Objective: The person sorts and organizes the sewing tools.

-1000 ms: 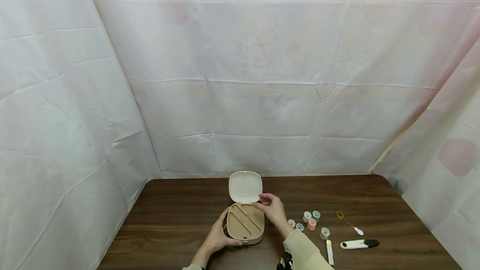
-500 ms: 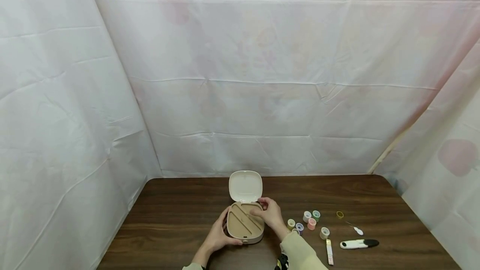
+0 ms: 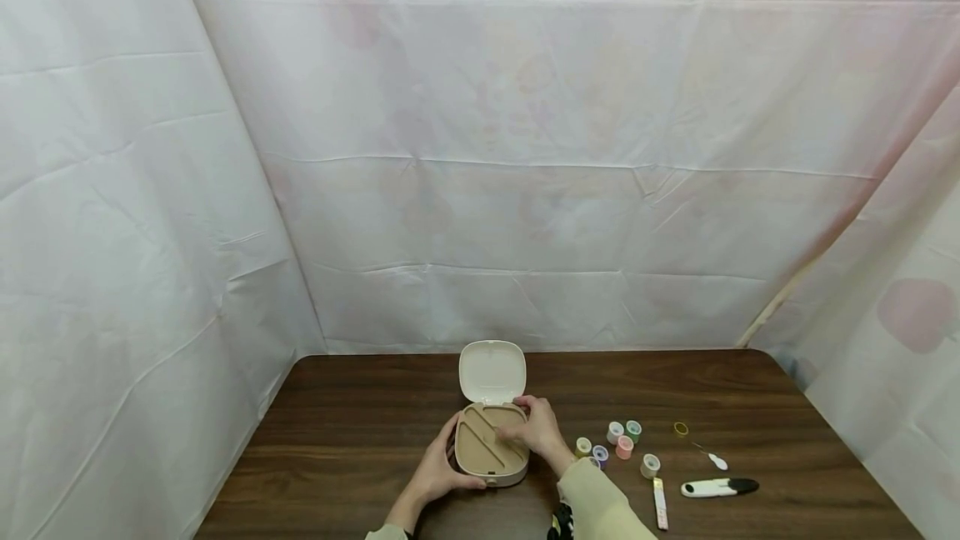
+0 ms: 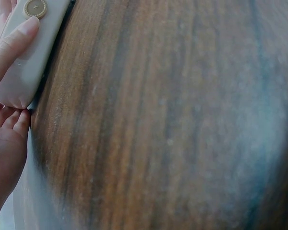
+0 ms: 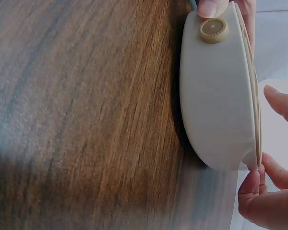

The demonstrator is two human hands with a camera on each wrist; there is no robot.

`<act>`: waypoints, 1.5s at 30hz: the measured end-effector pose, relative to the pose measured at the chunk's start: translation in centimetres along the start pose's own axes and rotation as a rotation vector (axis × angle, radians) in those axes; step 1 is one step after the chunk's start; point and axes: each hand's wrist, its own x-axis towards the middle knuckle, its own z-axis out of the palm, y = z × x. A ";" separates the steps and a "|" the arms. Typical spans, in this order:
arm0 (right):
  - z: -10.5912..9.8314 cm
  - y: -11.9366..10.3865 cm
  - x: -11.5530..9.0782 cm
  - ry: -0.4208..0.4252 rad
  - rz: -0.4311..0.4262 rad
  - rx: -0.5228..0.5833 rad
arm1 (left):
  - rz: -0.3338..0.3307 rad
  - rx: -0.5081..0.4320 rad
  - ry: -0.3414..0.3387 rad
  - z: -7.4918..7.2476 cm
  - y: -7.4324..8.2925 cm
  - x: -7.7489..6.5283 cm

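A cream sewing-kit box (image 5: 216, 96) sits on the table with its white lid (image 3: 492, 371) raised at the back. Inside its top lies a tan divided tray (image 3: 476, 450) with slanting compartments. My left hand (image 3: 435, 473) grips the box's left side, thumb on the front beside the round tan button (image 4: 36, 8). At the back right corner, my right hand (image 3: 542, 433) has curled fingers hooked at the tray's rim. Its thumb (image 5: 283, 105) lies over the tray, a little off its surface in the right wrist view.
Right of the box stand several thread spools (image 3: 625, 447). Near them lie a narrow white strip with print (image 3: 660, 504), a white tool with a black end (image 3: 720, 487), a needle threader (image 3: 717, 462) and a yellow ring (image 3: 681, 429). A white curtain (image 3: 480, 232) hangs behind the table (image 3: 352, 423).
My right hand has shifted slightly down, and its thumb has moved from the tray's back edge inward over the tray. The left hand and the box stay in place.
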 end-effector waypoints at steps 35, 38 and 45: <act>0.4 0.0 0.2 0.021 -0.084 -0.114 | -0.029 -0.003 -0.014 0.0 0.8 -0.1; 0.3 -0.3 0.1 0.014 -0.083 -0.116 | -0.028 -0.002 -0.012 0.0 0.3 0.0; -0.1 -0.9 -0.1 0.007 -0.082 -0.125 | -0.019 0.036 0.002 0.0 -2.1 0.3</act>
